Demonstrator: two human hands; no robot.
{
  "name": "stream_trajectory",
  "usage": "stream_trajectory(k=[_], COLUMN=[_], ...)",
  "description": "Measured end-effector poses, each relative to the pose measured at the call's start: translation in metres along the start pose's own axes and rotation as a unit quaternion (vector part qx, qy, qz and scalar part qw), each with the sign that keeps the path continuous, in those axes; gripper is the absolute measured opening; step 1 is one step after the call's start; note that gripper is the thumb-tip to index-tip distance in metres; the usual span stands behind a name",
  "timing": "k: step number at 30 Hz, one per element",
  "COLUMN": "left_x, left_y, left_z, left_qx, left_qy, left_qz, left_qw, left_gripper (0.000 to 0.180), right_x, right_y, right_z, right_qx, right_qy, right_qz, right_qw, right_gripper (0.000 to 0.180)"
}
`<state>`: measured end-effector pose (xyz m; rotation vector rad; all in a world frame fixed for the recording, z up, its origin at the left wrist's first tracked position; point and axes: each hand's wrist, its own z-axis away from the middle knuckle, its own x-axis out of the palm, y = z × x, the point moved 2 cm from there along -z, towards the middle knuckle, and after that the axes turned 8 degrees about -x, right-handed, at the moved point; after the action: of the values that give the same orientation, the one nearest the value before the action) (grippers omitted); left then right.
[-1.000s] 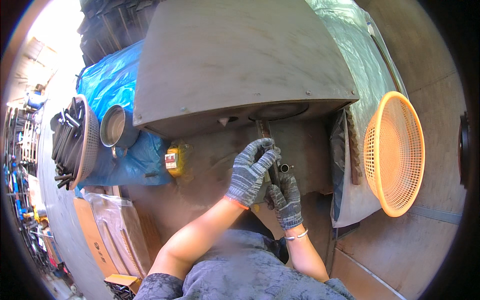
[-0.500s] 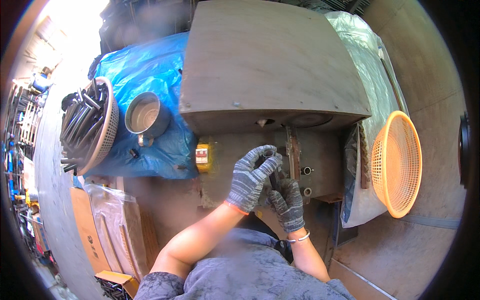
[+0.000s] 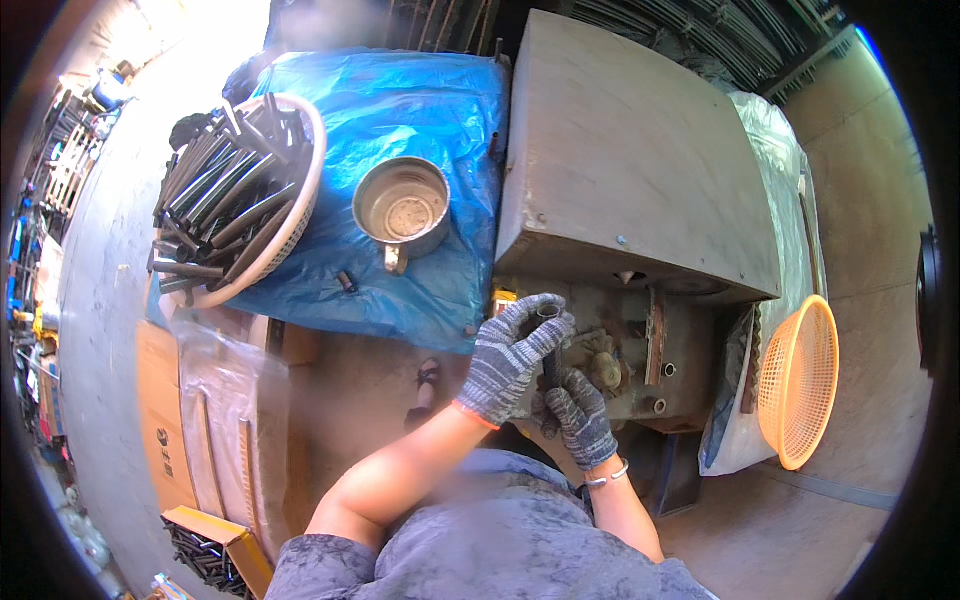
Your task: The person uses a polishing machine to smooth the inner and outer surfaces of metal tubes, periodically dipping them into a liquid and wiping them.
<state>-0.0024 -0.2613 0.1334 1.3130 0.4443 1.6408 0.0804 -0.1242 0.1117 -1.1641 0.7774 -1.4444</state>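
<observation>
Both my hands wear grey knitted gloves. My left hand (image 3: 508, 358) grips the top of a short dark metal tube (image 3: 549, 352) held upright in front of a rusty grey machine (image 3: 630, 180). Just below, my right hand (image 3: 580, 415) closes around the lower end of the same tube. The tube's open end shows above my left fingers. Behind the hands sit the machine's worn fittings (image 3: 605, 368) under its large flat cover.
A white basket (image 3: 235, 195) full of dark metal tubes lies on a blue tarp (image 3: 420, 110) at left, beside a metal pot (image 3: 402, 208). An orange basket (image 3: 798, 380) stands at right. Cardboard boxes (image 3: 215, 400) and a foot in a sandal (image 3: 425, 385) are below.
The view has swung to the left, bringing the tube basket and pot into sight. Both hands have stayed together on the tube by the machine's front.
</observation>
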Motion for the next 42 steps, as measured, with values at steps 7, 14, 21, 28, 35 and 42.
stream_trajectory(k=[7, 14, 21, 28, 35, 42], left_x=[-0.036, -0.080, -0.204, -0.247, -0.247, -0.246], left_y=[0.025, 0.024, 0.043, 0.055, 0.060, 0.080], left_z=[0.014, 0.028, 0.092, 0.143, 0.162, 0.133], left_qx=[-0.007, -0.004, 0.000, -0.001, 0.061, 0.197], left_qy=[-0.002, 0.003, 0.203, 0.313, 0.322, 0.295], left_qz=[0.028, 0.139, 0.093, -0.129, -0.211, -0.348], left_qw=[1.000, 0.990, 0.975, 0.941, 0.921, 0.868], left_gripper=[0.027, 0.027, 0.023, 0.026, 0.034, 0.029], right_x=[0.034, 0.059, 0.167, 0.245, 0.256, 0.236], right_y=[0.003, 0.007, 0.000, 0.050, 0.081, 0.054], right_z=[-0.014, -0.047, -0.124, -0.202, -0.228, -0.208], right_qx=[0.041, -0.049, -0.292, -0.257, -0.300, -0.164], right_qy=[-0.056, -0.204, -0.282, -0.233, -0.206, -0.244], right_qz=[-0.066, 0.230, 0.487, 0.680, 0.684, 0.421], right_qw=[0.995, 0.950, 0.773, 0.646, 0.632, 0.858], right_gripper=[0.031, 0.035, 0.025, 0.039, 0.037, 0.026])
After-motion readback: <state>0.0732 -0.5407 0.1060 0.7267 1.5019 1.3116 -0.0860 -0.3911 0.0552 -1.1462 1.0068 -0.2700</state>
